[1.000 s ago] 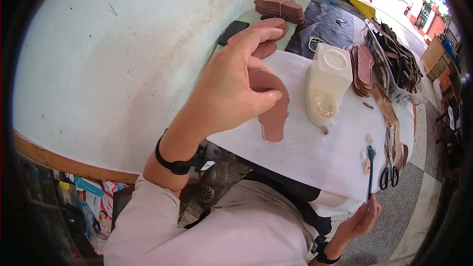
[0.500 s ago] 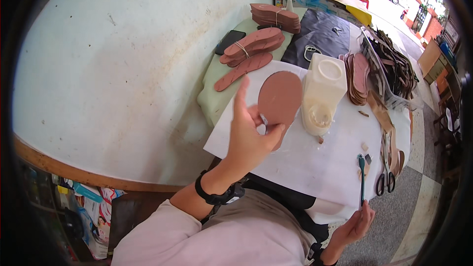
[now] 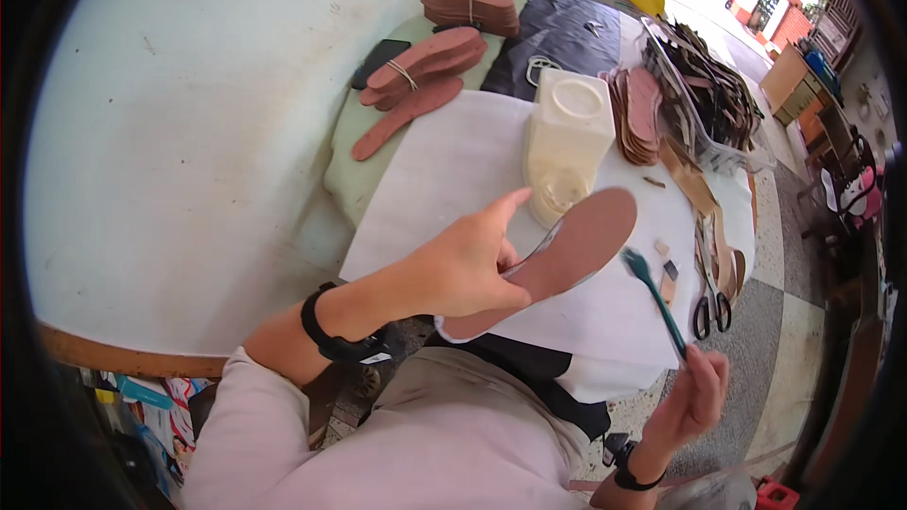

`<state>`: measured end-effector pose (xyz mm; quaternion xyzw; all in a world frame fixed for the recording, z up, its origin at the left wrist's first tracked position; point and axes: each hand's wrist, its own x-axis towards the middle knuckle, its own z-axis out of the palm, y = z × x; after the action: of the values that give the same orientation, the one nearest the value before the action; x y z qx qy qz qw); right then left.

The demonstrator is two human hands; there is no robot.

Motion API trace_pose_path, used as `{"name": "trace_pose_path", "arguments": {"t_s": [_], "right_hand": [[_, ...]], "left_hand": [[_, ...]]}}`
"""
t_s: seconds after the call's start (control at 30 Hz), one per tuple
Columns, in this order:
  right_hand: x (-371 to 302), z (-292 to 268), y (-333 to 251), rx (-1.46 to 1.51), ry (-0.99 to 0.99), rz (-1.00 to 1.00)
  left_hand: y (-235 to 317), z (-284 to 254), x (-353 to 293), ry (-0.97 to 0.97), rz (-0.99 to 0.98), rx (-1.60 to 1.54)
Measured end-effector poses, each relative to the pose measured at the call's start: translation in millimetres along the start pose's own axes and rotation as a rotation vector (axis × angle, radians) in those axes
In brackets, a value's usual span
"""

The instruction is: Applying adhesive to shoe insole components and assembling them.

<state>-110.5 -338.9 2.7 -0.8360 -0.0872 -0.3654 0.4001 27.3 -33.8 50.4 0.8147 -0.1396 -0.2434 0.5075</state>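
Observation:
My left hand (image 3: 472, 263) grips a brown insole (image 3: 581, 244) across its narrower middle, thumb on top and index finger stretched out. The insole is tilted, its wide rounded end pointing to the upper right. A thin green-handled brush (image 3: 658, 302) is pinched near its lower end by my right hand (image 3: 693, 399). Its bristles sit just right of the insole's wide end, apart from it or barely touching; I cannot tell which. Behind the insole stands a cut-open, whitish plastic jug (image 3: 569, 132), its round opening (image 3: 559, 192) facing me.
Banded insole bundles (image 3: 430, 66) and a single insole (image 3: 406, 118) lie at the far left near a black phone (image 3: 385, 61). Right of the jug are stacked insoles (image 3: 642, 109) and a clear basket (image 3: 718, 153) of dark strips. Scissors (image 3: 710, 307) rest at the table's right edge.
My left hand has turned the insole from nearly upright to a slant and moved it lower and to the right. My right hand has raised the brush, swinging its bristles left toward the insole.

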Motion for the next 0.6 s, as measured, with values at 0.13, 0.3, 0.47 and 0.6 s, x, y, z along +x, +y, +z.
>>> {"name": "trace_pose_path", "arguments": {"t_s": [0.13, 0.3, 0.47, 0.6], "right_hand": [[7, 20, -3, -0.038, -0.086, 0.032], [6, 31, 0, -0.019, -0.164, 0.031], [3, 36, 3, -0.004, -0.213, 0.038], [3, 38, 7, -0.034, -0.184, 0.003]], "left_hand": [[-13, 6, 3, -0.117, -0.030, 0.022], [-13, 5, 4, -0.195, -0.080, 0.060], [-16, 6, 3, -0.204, -0.075, 0.056], [-14, 7, 3, -0.209, -0.055, 0.092]]}}
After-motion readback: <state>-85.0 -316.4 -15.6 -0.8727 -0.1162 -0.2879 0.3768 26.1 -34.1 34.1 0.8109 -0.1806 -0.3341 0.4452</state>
